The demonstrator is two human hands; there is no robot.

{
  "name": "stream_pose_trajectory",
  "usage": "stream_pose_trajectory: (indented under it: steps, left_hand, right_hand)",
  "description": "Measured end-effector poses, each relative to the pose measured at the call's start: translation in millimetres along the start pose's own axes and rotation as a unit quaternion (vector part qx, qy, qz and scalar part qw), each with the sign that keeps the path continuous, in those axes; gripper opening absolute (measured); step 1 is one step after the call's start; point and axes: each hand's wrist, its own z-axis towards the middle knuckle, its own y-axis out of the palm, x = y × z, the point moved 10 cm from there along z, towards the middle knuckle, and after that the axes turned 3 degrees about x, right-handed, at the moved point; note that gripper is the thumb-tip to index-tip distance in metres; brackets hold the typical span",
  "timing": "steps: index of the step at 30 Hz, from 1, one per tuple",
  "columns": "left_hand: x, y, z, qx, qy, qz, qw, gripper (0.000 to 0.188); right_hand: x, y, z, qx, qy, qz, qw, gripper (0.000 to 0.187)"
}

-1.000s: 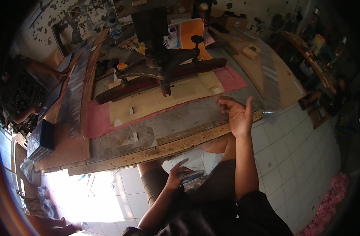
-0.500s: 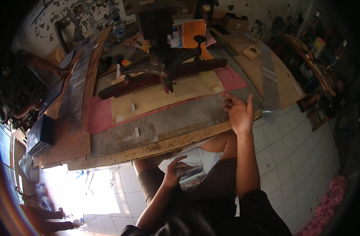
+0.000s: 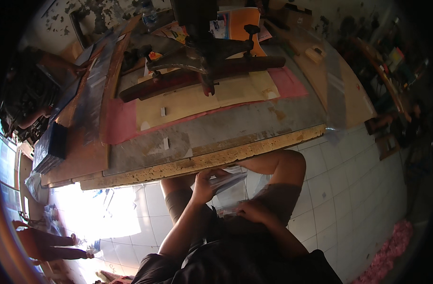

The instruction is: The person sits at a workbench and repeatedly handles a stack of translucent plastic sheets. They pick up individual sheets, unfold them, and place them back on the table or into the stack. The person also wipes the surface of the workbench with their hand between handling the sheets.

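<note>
Below the table's front edge, my left hand (image 3: 204, 189) is closed around clear plastic (image 3: 229, 182), which looks like a thin sleeve or a stack of sheets. My right hand (image 3: 255, 210) is low over my lap, its fingers bent at the lower end of more clear plastic. What those fingers hold, if anything, is too dark and small to make out. In front of me a dark metal press (image 3: 202, 59) with a long bar stands over a yellow sheet (image 3: 216, 98) on pink material (image 3: 119, 123).
The worn wooden table edge (image 3: 216, 158) runs just beyond my knees. A dark stack (image 3: 51, 146) sits at the left, where another person's arm (image 3: 60, 64) reaches over a board. Clear film (image 3: 336, 90) hangs over the right side. Printed papers (image 3: 247, 28) lie behind the press.
My right hand has come down from above the table's right front to my lap. My left hand has risen slightly with the plastic. The view has shifted a little.
</note>
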Motion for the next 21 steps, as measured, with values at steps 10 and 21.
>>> stream_pose_trajectory:
  steps: [10, 21]
  left_hand:
    - [72.7, 38.9, -41.4, -0.174, 0.097, 0.074, 0.977, 0.039]
    - [95.1, 64.8, -92.9, -0.335, 0.119, -0.01, 0.935, 0.039]
  right_hand:
    - [62.8, -74.1, -2.4, 0.106, 0.112, 0.394, 0.906, 0.055]
    - [-18.7, -84.1, 21.9, 0.091, -0.011, 0.832, 0.546, 0.057]
